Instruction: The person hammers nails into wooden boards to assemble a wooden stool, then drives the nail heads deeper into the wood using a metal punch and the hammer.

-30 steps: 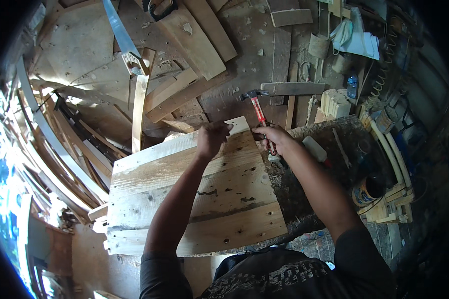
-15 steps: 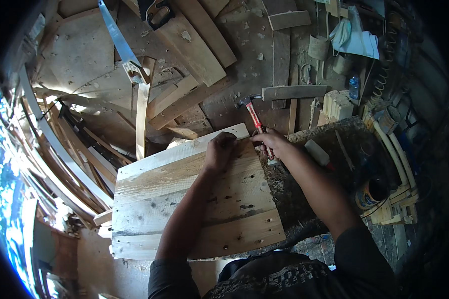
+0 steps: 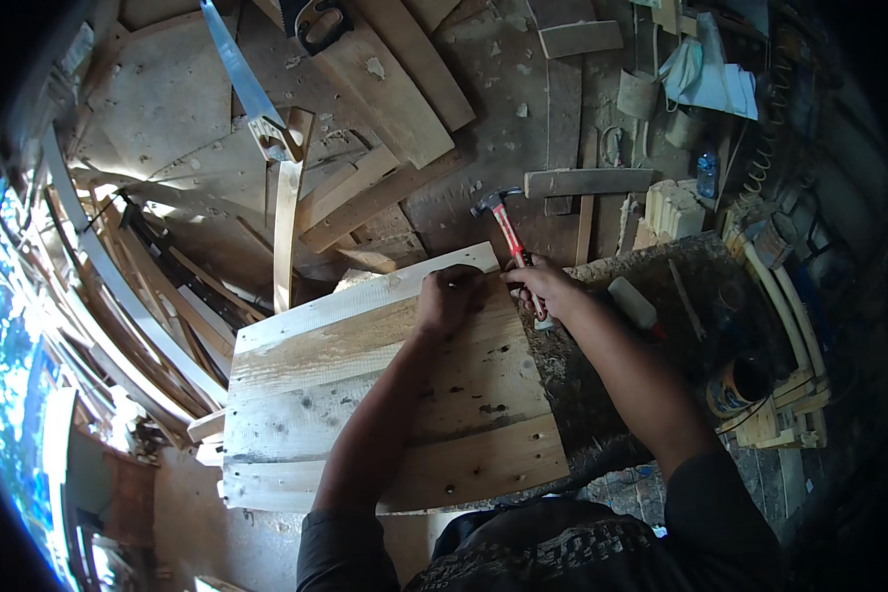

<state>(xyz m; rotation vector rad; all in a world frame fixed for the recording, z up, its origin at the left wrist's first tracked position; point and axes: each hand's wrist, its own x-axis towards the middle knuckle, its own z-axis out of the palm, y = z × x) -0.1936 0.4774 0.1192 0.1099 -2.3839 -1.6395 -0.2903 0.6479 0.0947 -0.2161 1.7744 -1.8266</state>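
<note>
**Plank panel (image 3: pixel 301 390) on the table (image 3: pixel 587 409), hammer (image 3: pixel 512 240) in the right hand (image 3: pixel 553 286)**

The dark, rough table spreads out to the right, and the panel of pale, nail-holed boards covers its left part, reaching its near edge. Pale lettering, broken by folds, crosses the dark shirt (image 3: pixel 562 553). The left hand rests at the panel's far right corner, fingers bunched and shadowed; whether they pinch anything, I cannot tell. The right hand, by the table's far edge just off the same corner, has its fingers wrapped around the red-and-pale handle, hammer head pointing away. Near the table's right edge is an open can (image 3: pixel 738 387) with a colourful printed label. Smaller, a white bottle (image 3: pixel 629 300) with a red tip lies beyond the right forearm.
</note>
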